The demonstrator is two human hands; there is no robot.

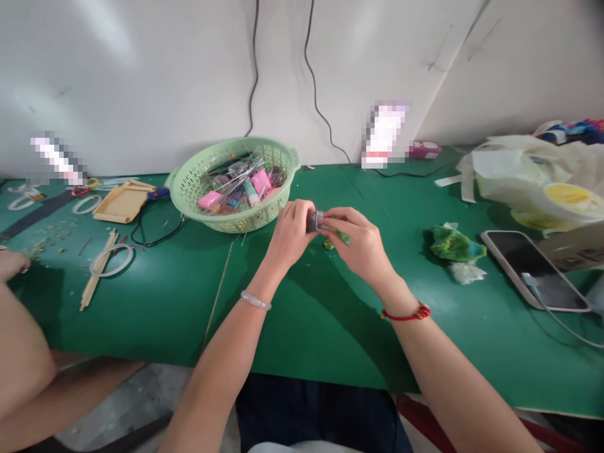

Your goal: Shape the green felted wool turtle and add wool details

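In front of me, above the green table, my left hand [293,229] grips a small dark roll-shaped piece [312,221] that looks wrapped in clear plastic. The thumb and fingers of my right hand [355,238] pinch its clear right end. Just beneath the right fingers shows a small green-and-yellow bit [329,244]; whether it touches them I cannot tell. Behind my left hand stands a pale green basket [231,223] holding pink packets, thin metal rods and other small items. A crumpled green-and-yellow bundle in plastic [455,244] lies to the right of my right hand.
A phone [538,267] with a cable lies at right, near plastic bags [514,167]. Two lit screens lean on the white wall. At left are a tan tray [123,201], wooden strips [98,270], a white ring [112,260] and another person's arm [21,340].
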